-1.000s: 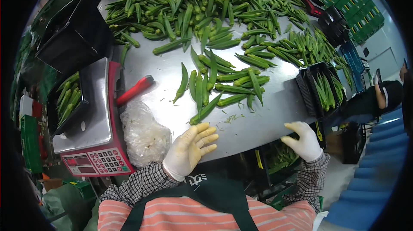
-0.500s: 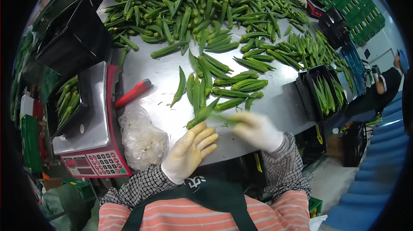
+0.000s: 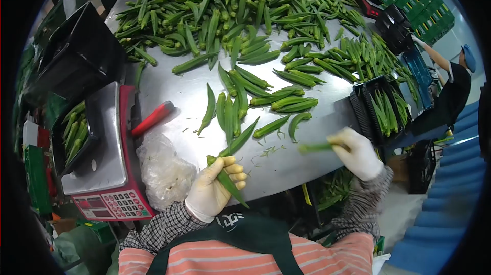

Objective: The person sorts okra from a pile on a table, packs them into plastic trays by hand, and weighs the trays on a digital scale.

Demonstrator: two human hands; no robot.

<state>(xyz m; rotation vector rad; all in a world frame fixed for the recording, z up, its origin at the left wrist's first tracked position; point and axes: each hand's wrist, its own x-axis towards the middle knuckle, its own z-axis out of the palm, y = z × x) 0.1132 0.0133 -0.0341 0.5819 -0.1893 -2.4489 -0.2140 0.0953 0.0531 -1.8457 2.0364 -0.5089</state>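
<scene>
An okra pod [image 3: 231, 187] lies across the palm of my left hand [image 3: 210, 187], its stem end at the thumb and the gloved fingers curled round it. My right hand [image 3: 357, 153], at the table's front right, pinches another okra pod [image 3: 316, 147], which is blurred by motion. Loose okra pods [image 3: 232, 114] lie on the metal table in front of my hands. Behind them a large okra pile [image 3: 225, 9] covers the far side.
A red-handled tool [image 3: 153, 118] and a clear plastic bag [image 3: 164, 172] lie beside the scale [image 3: 115, 201], which bears a black tray of okra [image 3: 76, 134]. Black trays [image 3: 364, 114] with okra stand at the right. Co-workers [image 3: 444, 88] are at the far right and back.
My left hand has closed round an okra pod. My right hand reached in over the loose pods, then moved back right with a pod. Fewer pods lie in the near group.
</scene>
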